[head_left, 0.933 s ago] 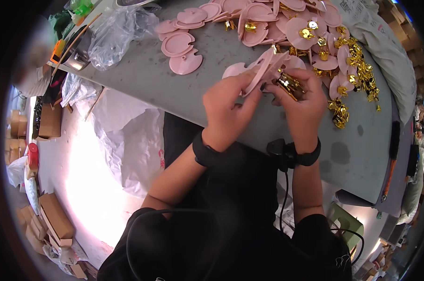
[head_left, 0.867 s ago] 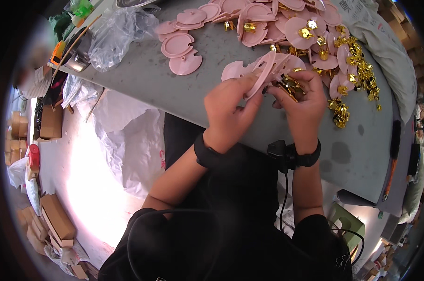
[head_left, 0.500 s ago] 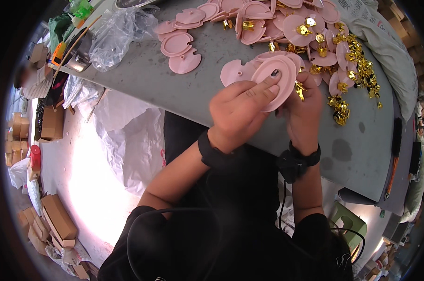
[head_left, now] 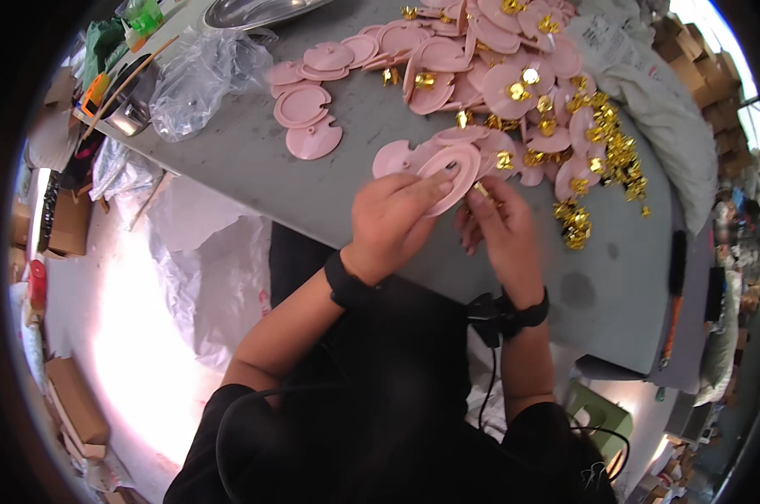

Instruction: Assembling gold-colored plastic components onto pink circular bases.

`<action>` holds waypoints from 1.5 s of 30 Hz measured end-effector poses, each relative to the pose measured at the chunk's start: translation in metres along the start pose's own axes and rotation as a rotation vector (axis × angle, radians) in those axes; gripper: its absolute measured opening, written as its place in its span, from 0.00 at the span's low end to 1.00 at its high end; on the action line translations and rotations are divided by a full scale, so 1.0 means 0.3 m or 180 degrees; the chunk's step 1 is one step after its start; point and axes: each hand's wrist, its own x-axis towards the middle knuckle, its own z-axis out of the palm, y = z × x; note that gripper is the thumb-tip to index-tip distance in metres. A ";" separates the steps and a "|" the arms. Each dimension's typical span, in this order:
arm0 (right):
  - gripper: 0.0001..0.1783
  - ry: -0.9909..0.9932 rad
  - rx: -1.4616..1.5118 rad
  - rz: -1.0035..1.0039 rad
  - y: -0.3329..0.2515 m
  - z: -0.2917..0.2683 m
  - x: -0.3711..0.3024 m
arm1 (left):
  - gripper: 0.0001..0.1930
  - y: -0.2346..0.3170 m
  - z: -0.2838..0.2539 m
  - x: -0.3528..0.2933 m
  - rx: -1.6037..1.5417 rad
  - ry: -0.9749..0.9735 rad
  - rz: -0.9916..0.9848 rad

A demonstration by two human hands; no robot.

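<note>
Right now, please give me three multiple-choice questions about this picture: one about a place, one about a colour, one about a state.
1. Where do the loose gold metal pieces mostly lie?
A. to the right of the hands
B. on the floor
C. inside the metal bowl

2. What colour is the round disc held in the hands?
A. green
B. pink
C. white

3. How is that disc held?
A. it lies flat and untouched on the table
B. it hangs from a hook
C. the left hand holds it above the grey table, and the right hand is close against it

Answers: 1 A, the gold pieces spread along the table's right side, among the pink discs. 2 B, it is pink like the pile behind it. 3 C, the left fingers press on the disc's face, and the right hand is beside it.
</note>
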 end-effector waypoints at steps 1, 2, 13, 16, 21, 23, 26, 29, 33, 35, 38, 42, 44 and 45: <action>0.19 0.0030 0.0183 0.0158 0.009 -0.001 -0.002 | 0.20 -0.002 0.006 -0.007 -0.0077 -0.0029 -0.0100; 0.19 0.0069 0.0380 0.0334 0.008 0.007 -0.008 | 0.20 -0.007 0.003 -0.015 -0.0093 0.0053 -0.0108; 0.19 -0.0853 0.2593 0.1638 -0.034 -0.015 -0.008 | 0.21 -0.017 -0.039 0.013 -0.0639 -0.0091 0.0105; 0.19 -0.0771 0.2569 0.1635 -0.053 0.004 0.002 | 0.19 -0.034 -0.061 0.034 -0.0870 -0.0327 -0.0115; 0.22 0.0452 0.0715 0.0281 -0.174 -0.007 0.085 | 0.10 -0.072 -0.064 0.005 -0.1710 0.0490 -0.1914; 0.22 0.1016 -0.0227 -0.0056 -0.259 -0.040 0.192 | 0.08 -0.111 -0.068 -0.001 -0.2581 0.0928 -0.2901; 0.21 0.1156 -0.0225 -0.0385 -0.348 -0.186 0.422 | 0.08 -0.168 -0.091 0.006 -0.3179 0.0801 -0.3903; 0.21 0.1908 -0.1567 -0.0685 -0.407 -0.266 0.570 | 0.09 -0.175 -0.073 0.007 -0.4058 0.1043 -0.4349; 0.21 0.1343 -0.1016 -0.1055 -0.350 -0.114 0.529 | 0.06 -0.187 -0.082 -0.015 -0.4264 0.1142 -0.4210; 0.20 0.0670 -0.1839 -0.1406 -0.290 -0.001 0.443 | 0.06 -0.185 -0.073 -0.026 -0.4254 0.1103 -0.4161; 0.14 0.0069 -0.1733 -0.0923 -0.209 0.128 0.300 | 0.08 -0.180 -0.034 -0.028 -0.3763 0.1178 -0.4130; 0.15 -0.0297 -0.2635 -0.1278 -0.163 0.201 0.239 | 0.08 -0.164 -0.027 -0.035 -0.3211 0.0952 -0.3727; 0.18 -0.0426 -0.3037 -0.1477 -0.148 0.204 0.237 | 0.07 -0.168 -0.024 -0.050 -0.2765 0.0789 -0.3469; 0.18 -0.0463 -0.3080 -0.1577 -0.142 0.202 0.237 | 0.07 -0.173 -0.018 -0.056 -0.2757 0.0791 -0.3493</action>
